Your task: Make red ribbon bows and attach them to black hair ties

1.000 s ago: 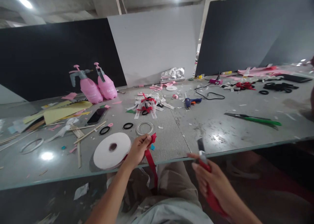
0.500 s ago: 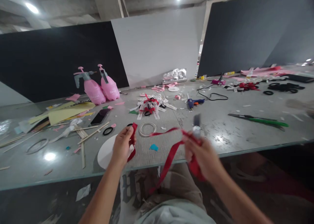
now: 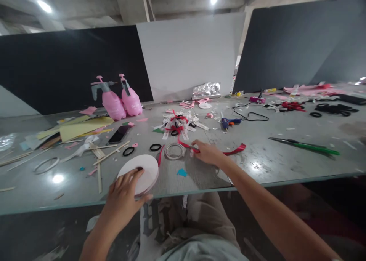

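Observation:
My left hand (image 3: pixel 121 198) rests at the near edge of a white ribbon spool (image 3: pixel 150 169), fingers spread, fingertips on its flat face near the centre hole. A short red tail of ribbon sticks up from the spool's right side. On the table, my right hand (image 3: pixel 210 153) has its fingers closed on a strip of red ribbon (image 3: pixel 236 149), which runs out on both sides of it; the thumb is hardly visible. Left of that hand lie a pale ring roll (image 3: pixel 175 151) and a black ring (image 3: pixel 155 147). Something metallic (image 3: pixel 229 180) shows partly beside my right forearm.
Behind the hands is a pile of red and white ribbon pieces (image 3: pixel 175 125). A blue glue gun (image 3: pixel 225 123), a green-handled tool (image 3: pixel 314 148), a phone (image 3: pixel 119 134), pink spray bottles (image 3: pixel 113 104), wooden sticks (image 3: pixel 99 177) and a blue scrap (image 3: pixel 182 172) lie around the table.
My left hand has let go of the red ribbon end and moved down to the spool. My right hand has moved forward and left, laying ribbon on the table; the metal-bladed tool has left it.

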The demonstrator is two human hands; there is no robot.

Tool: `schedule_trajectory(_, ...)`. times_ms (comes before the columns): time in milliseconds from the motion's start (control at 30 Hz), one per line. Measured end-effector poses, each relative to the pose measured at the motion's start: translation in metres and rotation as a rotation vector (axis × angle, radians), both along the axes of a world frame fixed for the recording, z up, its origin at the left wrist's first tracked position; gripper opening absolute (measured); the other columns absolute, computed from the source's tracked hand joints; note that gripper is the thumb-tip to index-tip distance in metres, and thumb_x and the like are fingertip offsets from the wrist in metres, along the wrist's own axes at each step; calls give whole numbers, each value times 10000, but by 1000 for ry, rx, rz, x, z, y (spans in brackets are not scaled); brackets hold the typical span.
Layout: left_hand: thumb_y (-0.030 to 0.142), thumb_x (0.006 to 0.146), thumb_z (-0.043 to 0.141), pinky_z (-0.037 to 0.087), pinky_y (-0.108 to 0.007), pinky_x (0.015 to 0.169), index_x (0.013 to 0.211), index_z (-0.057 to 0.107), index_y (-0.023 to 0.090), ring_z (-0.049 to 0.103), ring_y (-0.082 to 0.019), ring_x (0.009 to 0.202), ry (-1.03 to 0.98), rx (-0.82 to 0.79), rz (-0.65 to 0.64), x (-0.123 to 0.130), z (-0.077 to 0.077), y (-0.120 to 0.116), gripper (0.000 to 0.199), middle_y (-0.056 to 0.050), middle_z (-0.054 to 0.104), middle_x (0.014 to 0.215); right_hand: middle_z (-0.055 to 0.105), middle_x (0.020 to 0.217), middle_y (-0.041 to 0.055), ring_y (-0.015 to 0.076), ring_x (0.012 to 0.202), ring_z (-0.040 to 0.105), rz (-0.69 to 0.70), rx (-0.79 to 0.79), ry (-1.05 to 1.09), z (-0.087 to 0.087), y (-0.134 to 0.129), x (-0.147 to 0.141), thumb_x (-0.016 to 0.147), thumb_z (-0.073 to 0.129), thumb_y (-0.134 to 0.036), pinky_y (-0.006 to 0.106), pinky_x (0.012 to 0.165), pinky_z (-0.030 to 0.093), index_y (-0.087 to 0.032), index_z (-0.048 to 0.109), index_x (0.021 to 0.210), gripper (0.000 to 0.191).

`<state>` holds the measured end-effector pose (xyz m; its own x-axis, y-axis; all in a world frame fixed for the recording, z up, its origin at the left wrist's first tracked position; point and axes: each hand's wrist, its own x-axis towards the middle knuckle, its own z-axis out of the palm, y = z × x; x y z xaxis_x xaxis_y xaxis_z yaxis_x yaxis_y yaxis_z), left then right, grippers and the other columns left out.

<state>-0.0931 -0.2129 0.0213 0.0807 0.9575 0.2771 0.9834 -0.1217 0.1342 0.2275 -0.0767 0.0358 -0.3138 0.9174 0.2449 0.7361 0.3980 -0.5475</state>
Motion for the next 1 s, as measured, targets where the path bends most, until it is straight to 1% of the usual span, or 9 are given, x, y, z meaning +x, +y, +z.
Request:
schedule_trajectory(200,378,720,719,387,-444,954,1313,533,279,484,-318,1199,39,-27,-77,-7,-4,1,629,-87,611,1275,670,1030,188,276,904,649,-183,-13,-345,0,14,9,904,506,-309,337,766,430,-130,506,1254,394)
schedule_trajectory(333,389,775,673,398,-423,940,1271,557,296,503,-295,1156,-22,45,-150,-15,-6,1,519,-61,625,1242,628,1106,206,325,1031,599,-251,48,-515,-11,25,22,904,500,-287,408,849,440,-123,573,1189,337)
schedule_trajectory(433,358,833,601,413,-396,919,1252,559,284,525,-272,1116,-90,130,-180,-21,-2,3,428,-57,634,1209,573,1197,196,354,1110,535,-250,171,-440,-16,22,16,894,530,-322,471,892,439,-168,572,1228,370)
schedule_trajectory(500,327,848,572,419,-382,906,1248,555,266,536,-265,1089,-127,195,-201,-21,5,5,405,-61,638,1189,534,1239,179,347,1158,498,-150,275,-260,-10,13,1,887,547,-332,499,952,420,-192,539,1275,413)
schedule_trajectory(633,299,838,574,403,-394,924,1264,533,243,528,-265,1064,-185,295,-280,-5,31,7,432,-77,620,1206,412,1380,127,276,1258,450,329,247,54,21,-25,-39,831,645,-361,441,1014,426,-287,350,1436,677)
schedule_trajectory(700,287,833,572,403,-390,921,1273,523,242,521,-262,1070,-225,267,-390,9,47,5,445,-82,611,1205,326,1456,151,291,1322,387,465,282,90,39,-45,-53,791,692,-364,459,1032,410,-274,259,1485,823)
schedule_trajectory(767,322,829,558,402,-401,920,1239,549,247,525,-266,1053,-278,236,-554,24,59,0,417,-82,621,1150,355,1453,165,293,1341,366,557,370,84,54,-62,-56,807,678,-321,476,1064,368,-234,358,1438,713)
schedule_trajectory(867,389,857,489,405,-422,920,1201,577,246,533,-272,1036,-416,259,-714,44,68,-5,383,-88,613,1103,609,1200,127,235,1153,549,683,443,77,66,-77,-36,870,619,-293,411,1014,418,-199,583,1199,345)
schedule_trajectory(1000,327,904,467,401,-405,950,1188,580,230,520,-258,1104,-651,403,-557,66,66,5,321,-98,570,1170,694,1011,89,192,938,651,494,403,112,64,-77,32,872,629,-369,308,833,510,-201,643,1103,287)
